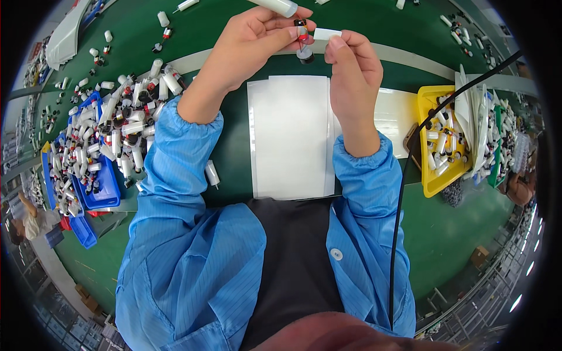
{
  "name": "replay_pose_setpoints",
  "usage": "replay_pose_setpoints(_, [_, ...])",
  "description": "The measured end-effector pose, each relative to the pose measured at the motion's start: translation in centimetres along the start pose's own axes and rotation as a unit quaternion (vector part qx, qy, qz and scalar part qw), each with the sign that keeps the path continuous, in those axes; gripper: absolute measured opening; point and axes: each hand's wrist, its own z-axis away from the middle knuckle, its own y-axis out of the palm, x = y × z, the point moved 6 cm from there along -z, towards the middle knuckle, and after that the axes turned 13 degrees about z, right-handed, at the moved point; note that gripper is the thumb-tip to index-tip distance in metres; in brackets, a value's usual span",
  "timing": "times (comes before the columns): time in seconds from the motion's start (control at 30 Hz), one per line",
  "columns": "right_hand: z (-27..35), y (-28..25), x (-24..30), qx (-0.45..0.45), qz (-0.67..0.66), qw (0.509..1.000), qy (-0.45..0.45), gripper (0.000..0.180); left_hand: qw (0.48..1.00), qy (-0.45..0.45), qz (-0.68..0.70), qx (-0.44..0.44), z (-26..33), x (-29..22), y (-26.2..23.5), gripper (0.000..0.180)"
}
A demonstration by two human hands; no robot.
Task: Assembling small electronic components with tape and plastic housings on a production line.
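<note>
Two hands are raised together at the far middle of my view, over the green table [451, 234]. My left hand [252, 44] has its fingers curled closed, with thumb and forefinger pinching a small part with a red band [301, 29]; a white tube [275, 6] also lies across the top of that hand, under the curled fingers. My right hand [351, 64] has its fingertips pressed together on a short white sleeve [325, 34], held just right of the small part, so close that I cannot tell if they touch. A small dark cap [305, 55] shows just below the two pieces, between the hands; I cannot tell whether it rests on the table or hangs from the part.

Beneath the forearms a white sheet [290, 134] lies flat on the table, near my body. To the left, a blue tray [100, 199] is heaped with white tubes with dark and red ends [126, 126], spilling onto the table. One loose white tube [212, 174] lies beside my left sleeve. To the right, a yellow tray [432, 184] holds more of the same tubes, and a black cable [404, 193] runs across it towards the near edge.
</note>
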Motion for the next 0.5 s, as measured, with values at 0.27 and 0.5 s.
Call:
replay_pose_setpoints(0.27, [0.0,0.5,-1.1,0.002,0.007,0.998,0.067,0.013,1.000,0.021,-0.014,0.004,0.0,0.5,0.3,0.032])
replay_pose_setpoints(0.5, [0.2,0.8,-0.9,-0.028,0.048,0.998,0.016,0.012,0.998,0.031,-0.060,0.012,0.1,0.4,0.5,0.033])
